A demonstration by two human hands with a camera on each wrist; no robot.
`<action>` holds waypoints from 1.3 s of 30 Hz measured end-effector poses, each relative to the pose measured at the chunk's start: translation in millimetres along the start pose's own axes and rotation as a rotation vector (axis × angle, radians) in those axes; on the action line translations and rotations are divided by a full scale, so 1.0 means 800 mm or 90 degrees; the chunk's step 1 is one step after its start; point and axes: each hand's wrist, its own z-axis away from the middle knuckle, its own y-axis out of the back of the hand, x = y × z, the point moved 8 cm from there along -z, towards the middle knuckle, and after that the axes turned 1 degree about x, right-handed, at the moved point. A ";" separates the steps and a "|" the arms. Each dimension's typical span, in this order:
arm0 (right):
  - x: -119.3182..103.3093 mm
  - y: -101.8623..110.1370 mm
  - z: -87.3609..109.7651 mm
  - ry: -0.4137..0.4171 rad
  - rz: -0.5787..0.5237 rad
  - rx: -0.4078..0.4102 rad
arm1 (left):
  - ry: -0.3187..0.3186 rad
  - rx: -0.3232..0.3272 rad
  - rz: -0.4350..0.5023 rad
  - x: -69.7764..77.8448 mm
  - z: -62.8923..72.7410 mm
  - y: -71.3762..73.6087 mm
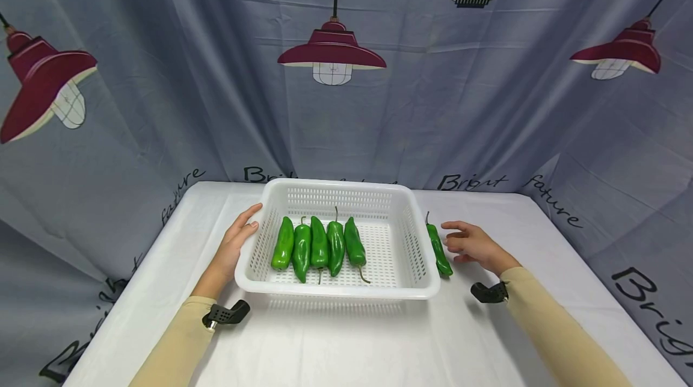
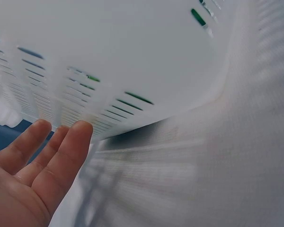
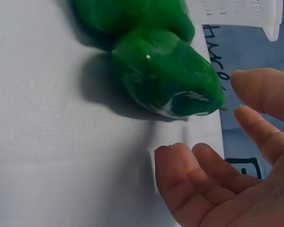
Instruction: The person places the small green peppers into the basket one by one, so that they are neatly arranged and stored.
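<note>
A white plastic basket (image 1: 335,292) with slotted walls sits on the table. Inside it several green peppers (image 1: 319,242) lie side by side, left of its middle. My left hand (image 1: 234,248) is at the basket's left side, its fingers fairly straight along the outer wall (image 2: 132,61); contact is hard to tell in the left wrist view. Right of the basket lies a green pepper (image 1: 438,251) on the cloth. The right wrist view shows a green pepper (image 3: 165,71) with another green body (image 3: 132,14) against it. My right hand (image 1: 476,247) is just right of it, fingers loosely bent, holding nothing.
White cloth (image 1: 346,345) covers the table. Behind and at both sides hangs a grey-blue curtain (image 1: 216,104) printed with lamps and lettering. Each wrist carries a black camera mount, one on the left (image 1: 226,313) and one on the right (image 1: 489,292).
</note>
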 end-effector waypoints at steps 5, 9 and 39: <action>-0.003 -0.003 -0.002 0.007 0.006 -0.003 | -0.002 0.001 0.005 0.001 0.000 0.000; -0.007 -0.007 -0.002 0.011 0.006 -0.009 | -0.004 0.001 0.001 0.001 0.000 0.000; -0.009 -0.019 -0.012 0.037 0.075 0.017 | -0.002 0.002 0.003 0.002 0.001 -0.001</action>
